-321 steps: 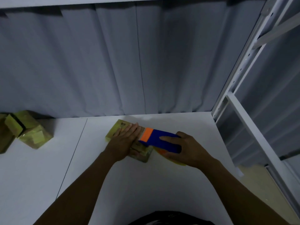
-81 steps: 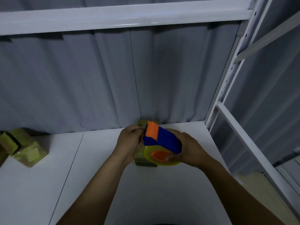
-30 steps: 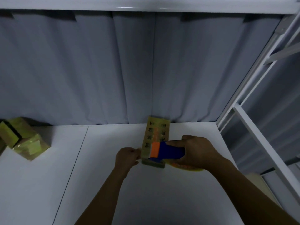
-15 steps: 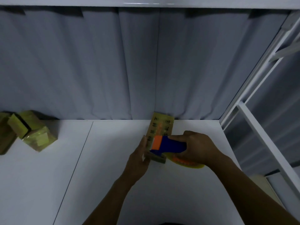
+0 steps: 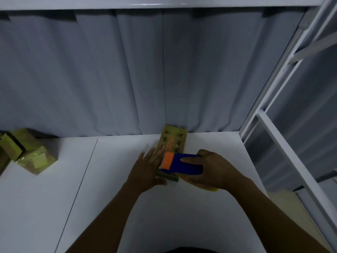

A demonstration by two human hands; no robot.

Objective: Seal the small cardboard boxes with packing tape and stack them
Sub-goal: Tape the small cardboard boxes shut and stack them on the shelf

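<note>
Before a pleated grey curtain (image 5: 127,70), a white table (image 5: 91,207). At its far left, a pile of boxes (image 5: 31,157). Near the back edge, against the curtain's hem, one small cardboard box (image 5: 174,140), lying flat. Steadies its left side with left hand (image 5: 145,168), fingers straight and spread; grips blue-and-orange tape dispenser (image 5: 184,167) in right hand (image 5: 215,170), fingers curled round it, over the box's near end.
</note>
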